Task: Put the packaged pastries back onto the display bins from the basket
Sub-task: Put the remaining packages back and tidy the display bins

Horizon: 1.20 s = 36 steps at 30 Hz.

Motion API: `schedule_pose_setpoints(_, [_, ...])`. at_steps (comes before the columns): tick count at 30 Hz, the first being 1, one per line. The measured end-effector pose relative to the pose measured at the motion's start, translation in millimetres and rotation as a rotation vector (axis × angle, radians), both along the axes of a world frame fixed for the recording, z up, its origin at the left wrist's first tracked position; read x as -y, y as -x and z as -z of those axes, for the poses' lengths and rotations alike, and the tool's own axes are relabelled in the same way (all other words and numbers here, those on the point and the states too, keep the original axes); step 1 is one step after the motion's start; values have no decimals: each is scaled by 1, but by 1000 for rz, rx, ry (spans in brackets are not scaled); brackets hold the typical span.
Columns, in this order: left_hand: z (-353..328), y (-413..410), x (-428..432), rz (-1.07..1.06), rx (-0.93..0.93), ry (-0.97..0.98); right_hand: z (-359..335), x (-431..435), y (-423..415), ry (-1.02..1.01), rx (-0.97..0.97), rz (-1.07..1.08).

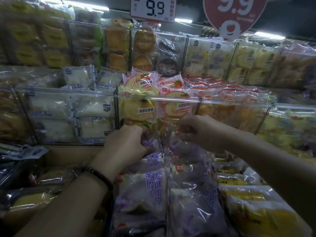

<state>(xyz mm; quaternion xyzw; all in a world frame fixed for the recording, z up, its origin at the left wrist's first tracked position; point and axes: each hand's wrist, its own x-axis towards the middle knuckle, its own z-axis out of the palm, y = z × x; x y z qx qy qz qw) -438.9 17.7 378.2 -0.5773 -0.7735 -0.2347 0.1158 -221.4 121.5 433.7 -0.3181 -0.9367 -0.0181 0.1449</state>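
Three tiers of bins, stepping up and away from you.

Nearest you, packaged pastries (154, 189) lie in two rows side by side. Your left hand (123, 142) and right hand (196, 130) each grip a pack at the far end of those rows. Just behind your hands stands the middle bin wall (213, 99), with roll-cake packs (147, 106) inside and bread packs (68, 106) in the compartment to the left. Round cakes (145, 48) sit in the tier above. The price card (153, 9) hangs over them, with the round sign (234, 14) to its right.

Purple-lettered clear pastry packs (154, 185), pink strawberry-printed packs (171, 82), yellow pineapple-printed pack (138, 106).
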Motion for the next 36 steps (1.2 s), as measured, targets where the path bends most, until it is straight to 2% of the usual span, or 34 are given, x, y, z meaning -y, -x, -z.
schedule_pose_setpoints(9, [2, -10, 1, -53, -159, -73, 12, -1, 14, -34, -4, -33])
schedule_pose_setpoints(13, [-2, -15, 6, 62, -165, -154, 12, 1, 18, 15, 5, -39])
schedule_pose_setpoints(16, [2, -16, 5, 83, -151, -81, 17, 1, 20, -7, 4, -43])
schedule_pose_setpoints(19, [1, -18, 4, 56, -92, -12, 16, 3, 20, -25, 134, 48])
schedule_pose_setpoints(23, [2, -27, -5, -9, -113, -9, 12, 6, 23, -203, 293, 133])
schedule_pose_setpoints(25, [5, -31, -7, -35, -160, -19, 14, 9, 25, -144, 309, 108])
schedule_pose_setpoints(27, [6, -32, -7, -33, -179, -22, 17, 6, 27, -85, 223, 74])
schedule_pose_setpoints(30, [3, -28, -5, 13, -151, -6, 24, -1, 29, -144, 69, 67])
schedule_pose_setpoints(36, [-8, -13, -1, 194, 36, 98, 30, -6, 26, -103, 115, 25])
